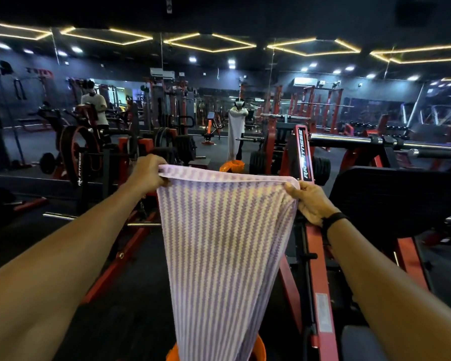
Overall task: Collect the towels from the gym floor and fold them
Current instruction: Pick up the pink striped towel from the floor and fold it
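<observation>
The person stands with both arms stretched out in front, and the towel (224, 243) hangs between them. The left hand (149, 173) pinches one top corner, fingers curled over the hem, thumb underneath. The right hand (310, 203) pinches the other top corner the same way, a dark band on its wrist. Held like this, high and apart, the top edge is pulled nearly taut from one hand to the other, and the cloth's own weight draws it flat. My guess is that this is the reason for the pose: a towel hung out straight shows its edges, so the first fold can be made square.

The long axis runs straight down from the hands. The short top edge lies across, slightly higher at the left hand than at the right. The purple and white stripes run lengthwise, down toward the floor, and the cloth seems to narrow as it drops.

Below the hands, at the towel's foot, sits an orange bucket (258, 347), partly hidden by the cloth; whether the towel touches it I cannot tell. Just beyond the right hand stands a red machine (303, 152), clear of the towel.
</observation>
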### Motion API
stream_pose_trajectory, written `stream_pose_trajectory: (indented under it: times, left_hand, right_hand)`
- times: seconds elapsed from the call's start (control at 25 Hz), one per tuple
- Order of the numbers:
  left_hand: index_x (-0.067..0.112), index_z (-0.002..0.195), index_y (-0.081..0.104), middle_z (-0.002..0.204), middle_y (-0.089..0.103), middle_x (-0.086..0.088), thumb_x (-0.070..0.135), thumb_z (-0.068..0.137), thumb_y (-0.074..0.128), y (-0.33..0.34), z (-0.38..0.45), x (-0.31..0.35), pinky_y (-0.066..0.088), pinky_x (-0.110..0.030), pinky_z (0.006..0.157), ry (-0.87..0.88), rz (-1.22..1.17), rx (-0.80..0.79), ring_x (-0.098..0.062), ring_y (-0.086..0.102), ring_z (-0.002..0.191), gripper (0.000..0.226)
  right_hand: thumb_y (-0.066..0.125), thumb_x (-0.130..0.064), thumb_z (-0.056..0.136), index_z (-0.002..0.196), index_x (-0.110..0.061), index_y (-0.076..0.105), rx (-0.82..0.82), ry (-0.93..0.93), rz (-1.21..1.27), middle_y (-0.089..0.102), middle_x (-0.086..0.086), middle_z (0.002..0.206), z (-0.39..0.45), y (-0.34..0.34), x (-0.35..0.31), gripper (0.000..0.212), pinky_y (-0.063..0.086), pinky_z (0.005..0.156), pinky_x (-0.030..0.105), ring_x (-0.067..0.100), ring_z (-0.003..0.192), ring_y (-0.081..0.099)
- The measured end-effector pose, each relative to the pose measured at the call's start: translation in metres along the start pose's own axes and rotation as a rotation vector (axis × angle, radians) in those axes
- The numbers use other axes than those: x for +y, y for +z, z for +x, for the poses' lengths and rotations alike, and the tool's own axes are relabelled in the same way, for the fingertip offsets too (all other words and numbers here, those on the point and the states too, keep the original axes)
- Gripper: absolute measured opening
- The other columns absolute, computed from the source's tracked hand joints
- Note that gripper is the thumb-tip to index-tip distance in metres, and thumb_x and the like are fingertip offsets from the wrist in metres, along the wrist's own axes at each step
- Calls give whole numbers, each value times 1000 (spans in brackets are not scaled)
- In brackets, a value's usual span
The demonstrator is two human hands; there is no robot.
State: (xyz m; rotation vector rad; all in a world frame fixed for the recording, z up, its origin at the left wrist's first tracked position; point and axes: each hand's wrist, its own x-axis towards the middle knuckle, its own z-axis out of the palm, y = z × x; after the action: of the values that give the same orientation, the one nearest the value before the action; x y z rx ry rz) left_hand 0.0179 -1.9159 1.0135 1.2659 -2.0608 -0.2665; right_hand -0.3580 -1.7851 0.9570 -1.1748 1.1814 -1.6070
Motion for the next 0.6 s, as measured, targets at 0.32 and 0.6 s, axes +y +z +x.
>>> stream_pose_trajectory:
  times: [0.32,0.6]
  left_hand:
    - [9,73,64,74,62,-5,22,86,69,-2,-19,16,42,-24,56,-357,-304,-392,-15,55,66,19]
    - [-1,90,61,54,67,-8,7,90,51,23,-18,101,56,-24,53,-483,-621,-466,-14,64,44,12]
  right_hand:
    - [74,-16,73,80,-11,70,23,166,-348,67,3,76,-17,40,-20,10,51,67,28,20,76,63]
    - [77,-9,76,61,-15,62,164,-91,-464,59,3,68,7,116,-13,22,46,64,30,15,67,55]
